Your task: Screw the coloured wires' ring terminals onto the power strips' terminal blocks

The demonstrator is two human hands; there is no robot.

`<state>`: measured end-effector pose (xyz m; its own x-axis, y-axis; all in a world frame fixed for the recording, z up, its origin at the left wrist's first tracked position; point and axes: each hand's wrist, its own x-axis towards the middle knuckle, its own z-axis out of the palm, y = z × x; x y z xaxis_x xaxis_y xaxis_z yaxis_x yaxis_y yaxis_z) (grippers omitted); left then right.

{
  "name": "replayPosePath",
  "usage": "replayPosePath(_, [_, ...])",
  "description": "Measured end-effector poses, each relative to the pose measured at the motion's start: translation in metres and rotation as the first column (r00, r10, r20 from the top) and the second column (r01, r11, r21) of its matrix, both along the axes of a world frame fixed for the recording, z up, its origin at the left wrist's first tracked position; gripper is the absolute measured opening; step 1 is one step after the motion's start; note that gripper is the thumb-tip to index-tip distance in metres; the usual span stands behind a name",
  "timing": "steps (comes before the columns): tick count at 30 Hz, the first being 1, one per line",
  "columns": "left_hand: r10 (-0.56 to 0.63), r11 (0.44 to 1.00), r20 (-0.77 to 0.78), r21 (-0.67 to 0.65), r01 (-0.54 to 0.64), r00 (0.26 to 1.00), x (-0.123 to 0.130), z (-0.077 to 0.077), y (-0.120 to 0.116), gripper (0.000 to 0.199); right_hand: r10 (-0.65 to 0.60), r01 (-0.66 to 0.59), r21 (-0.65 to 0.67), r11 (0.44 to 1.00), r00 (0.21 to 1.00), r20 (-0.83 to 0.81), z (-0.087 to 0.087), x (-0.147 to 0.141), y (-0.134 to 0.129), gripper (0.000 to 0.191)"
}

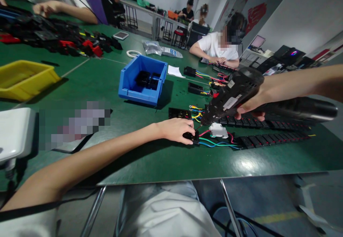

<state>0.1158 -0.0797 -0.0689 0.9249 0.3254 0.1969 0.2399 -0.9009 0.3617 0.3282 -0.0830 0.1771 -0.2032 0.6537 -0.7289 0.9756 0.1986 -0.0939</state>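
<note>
My right hand (253,104) is wrapped round a black cordless electric screwdriver (230,92), which slants down to the left. Its thin bit ends close to a small black plastic housing (196,137) on the table. That housing is held down by the closed fingers of my left hand (177,129), which cover much of it. Red, green and blue wires (221,143) run from the housing to a long black socket strip (276,140), past a white plastic block (218,130). Just behind lies another black housing (179,113) with yellow and blue wires ending in ring terminals.
A blue bin (142,95) holding black parts stands beyond my left hand. To the left are a yellow bin (29,83), a white device (16,133) and a pixelated flat object (80,126). Co-workers sit across the green table (150,165), one behind piled black and red parts (53,36).
</note>
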Motion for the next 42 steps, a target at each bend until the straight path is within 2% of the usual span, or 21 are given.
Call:
replayPosePath(3, [0.012,0.999,0.009,-0.041,-0.012,1.0,0.0,0.002,0.0,0.037,-0.058,0.057,-0.048,0.997,0.998,-0.016,0.006,0.007,-0.001,0.044])
replayPosePath(5, [0.036,0.996,0.027,-0.077,-0.034,0.999,-0.001,0.003,-0.001,0.04,-0.061,0.061,-0.018,0.998,0.998,-0.006,0.007,0.012,-0.001,0.045])
replayPosePath(9, [0.044,0.995,0.028,-0.095,-0.041,0.999,-0.001,0.001,0.0,0.041,0.003,-0.003,-0.002,1.0,1.0,-0.025,0.002,0.013,-0.005,0.042])
replayPosePath(14, [0.021,0.998,0.026,-0.066,-0.019,0.999,0.0,-0.004,0.003,0.043,0.06,-0.065,-0.077,0.995,0.996,-0.061,-0.009,0.004,-0.007,0.047])
replayPosePath(18, [0.018,0.998,0.014,-0.068,-0.017,1.0,0.0,-0.005,0.003,0.045,0.051,-0.063,-0.117,0.991,0.994,-0.099,-0.012,0.001,-0.004,0.046])
replayPosePath(25, [-0.006,0.993,0.044,-0.115,0.011,0.999,-0.001,-0.005,0.003,0.041,0.06,-0.071,-0.125,0.99,0.994,-0.09,-0.012,0.002,-0.004,0.043])
replayPosePath(42, [0.003,0.992,0.043,-0.129,0.002,0.999,-0.001,-0.004,0.003,0.042,0.084,-0.102,-0.125,0.987,0.987,-0.138,-0.014,-0.002,-0.004,0.038])
